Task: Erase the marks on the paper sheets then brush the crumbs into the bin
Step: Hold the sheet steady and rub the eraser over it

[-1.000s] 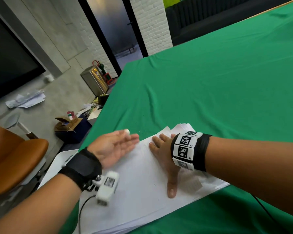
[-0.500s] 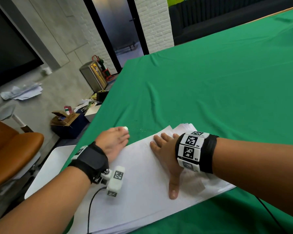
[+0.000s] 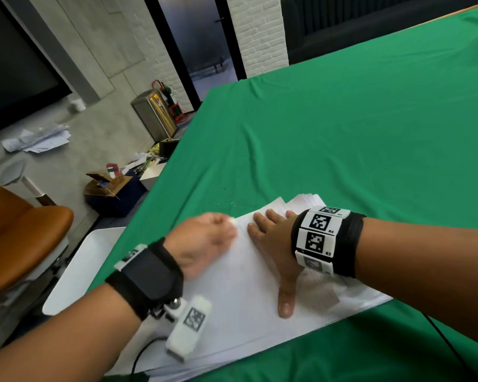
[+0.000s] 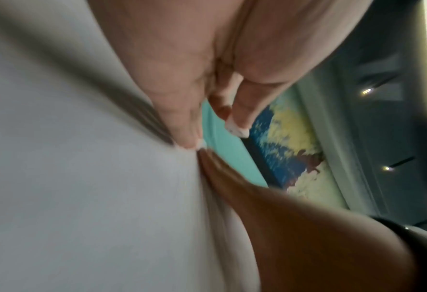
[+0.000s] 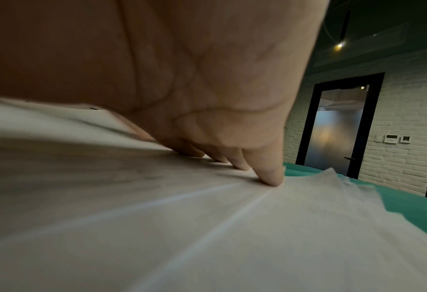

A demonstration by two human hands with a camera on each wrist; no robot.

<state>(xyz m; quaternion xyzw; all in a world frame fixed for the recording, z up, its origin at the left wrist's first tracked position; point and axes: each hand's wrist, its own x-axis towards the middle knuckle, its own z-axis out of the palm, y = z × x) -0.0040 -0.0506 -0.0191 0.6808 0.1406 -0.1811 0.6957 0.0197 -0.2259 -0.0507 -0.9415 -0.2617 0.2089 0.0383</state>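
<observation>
A stack of white paper sheets (image 3: 246,312) lies on the green tablecloth (image 3: 342,133) near its left edge. My right hand (image 3: 271,238) lies flat on the sheets with fingers spread and the thumb stretched toward me; in the right wrist view its fingertips (image 5: 269,177) press the paper (image 5: 182,227). My left hand (image 3: 221,230), blurred with motion, rests its straight fingers (image 4: 189,126) on the paper (image 4: 82,177) at the far left corner, close to the right hand (image 4: 294,227). It holds nothing that I can see. Small eraser crumbs (image 3: 226,202) speckle the cloth just beyond the sheets.
A white tray-like surface (image 3: 75,271) sits below the table's left edge, beside an orange chair (image 3: 20,238). Boxes and clutter (image 3: 111,188) and a metal bin (image 3: 155,114) stand on the floor farther off. Green cloth stretches bare to the right and far side.
My left hand has swept out toward the paper's left edge and back toward the right hand's fingers. The right hand has stayed pressed on the sheets.
</observation>
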